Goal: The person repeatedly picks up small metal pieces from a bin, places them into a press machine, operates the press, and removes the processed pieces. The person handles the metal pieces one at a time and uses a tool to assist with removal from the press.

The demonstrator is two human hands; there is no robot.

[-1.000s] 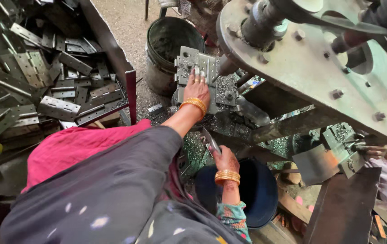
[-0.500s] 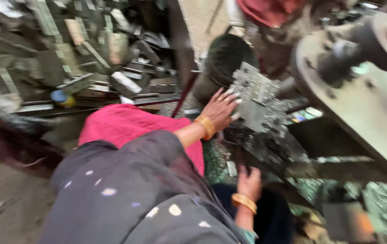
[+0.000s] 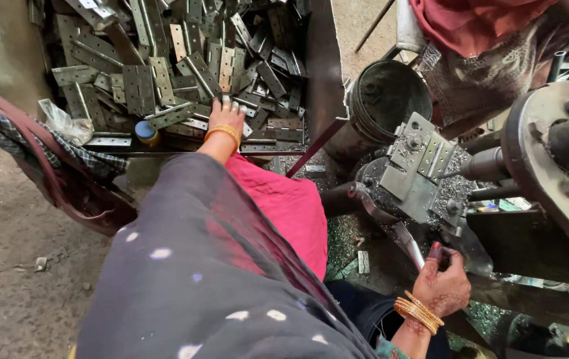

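My left hand rests flat, fingers spread, on stiff, heavy metal hinges, best pinched edgewise; my right hand grips a lever.

A dark round metal bucket stands on the gritty floor just right of the bin's steel wall. Beside it a heavy grey machine with a thick shaft fills the right edge, metal shavings scattered beneath it. Another person in red cloth sits at the top right. A crumpled plastic bag and a small blue-capped bottle lie at the bin's near corner.
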